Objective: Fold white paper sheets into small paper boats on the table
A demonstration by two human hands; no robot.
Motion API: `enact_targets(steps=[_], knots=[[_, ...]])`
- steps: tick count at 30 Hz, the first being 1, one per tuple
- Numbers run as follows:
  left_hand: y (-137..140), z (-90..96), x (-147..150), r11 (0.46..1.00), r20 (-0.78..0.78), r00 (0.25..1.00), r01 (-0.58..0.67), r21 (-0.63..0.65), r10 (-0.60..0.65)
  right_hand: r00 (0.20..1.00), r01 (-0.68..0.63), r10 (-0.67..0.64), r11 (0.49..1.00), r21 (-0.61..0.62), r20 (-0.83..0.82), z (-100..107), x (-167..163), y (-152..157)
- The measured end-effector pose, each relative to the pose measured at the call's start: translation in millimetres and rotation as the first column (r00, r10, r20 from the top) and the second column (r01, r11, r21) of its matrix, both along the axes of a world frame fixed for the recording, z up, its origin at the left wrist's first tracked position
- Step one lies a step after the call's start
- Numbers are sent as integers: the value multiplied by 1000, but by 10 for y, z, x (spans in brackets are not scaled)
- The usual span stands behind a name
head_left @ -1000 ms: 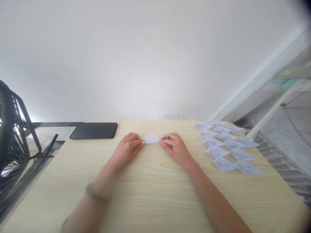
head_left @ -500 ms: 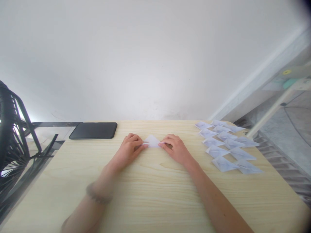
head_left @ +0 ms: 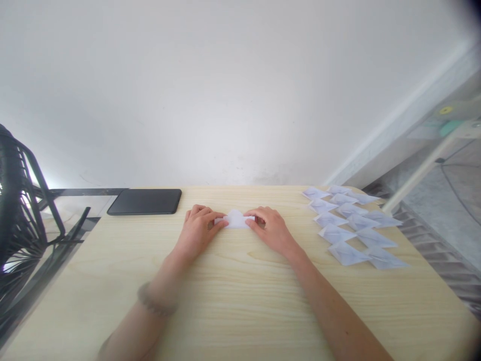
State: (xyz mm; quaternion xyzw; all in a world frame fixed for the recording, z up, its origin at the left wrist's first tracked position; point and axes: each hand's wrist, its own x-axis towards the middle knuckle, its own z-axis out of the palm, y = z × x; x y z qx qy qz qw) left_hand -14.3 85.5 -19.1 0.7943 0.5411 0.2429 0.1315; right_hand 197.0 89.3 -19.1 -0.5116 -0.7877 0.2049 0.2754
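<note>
A small piece of folded white paper (head_left: 236, 220) lies on the table between my hands, a rounded point at its far side and a straight edge nearest me. My left hand (head_left: 200, 223) pinches its left end between thumb and fingers. At the opposite end, my right hand (head_left: 269, 225) grips the paper the same way. The fingertips cover parts of both ends. To the right, several folded white paper pieces (head_left: 347, 253) with pointed ends lie in close rows.
A black phone (head_left: 145, 201) lies at the table's far left edge. The wooden table (head_left: 240, 301) meets a white wall behind. A black chair (head_left: 22, 200) stands left of the table, and a pale metal post (head_left: 417, 175) rises beyond its right side.
The paper between my hands has changed from a triangle with a sharp peak to a lower, wider shape with a blunter top. Both hands stay nearly in place.
</note>
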Motion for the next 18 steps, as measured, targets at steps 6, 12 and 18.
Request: enact_targets(steps=[6, 12, 18], knots=[[3, -15, 4, 999, -46, 998, -43, -19, 42, 999, 35, -35, 999, -26, -10, -3, -12, -14], [1, 20, -21, 984, -54, 986, 160, 73, -157, 998, 6, -10, 998, 60, 56, -24, -21, -53], [2, 63, -50, 946, -57, 950, 310, 91, -306, 995, -70, 58, 985, 156, 83, -11, -3, -87]])
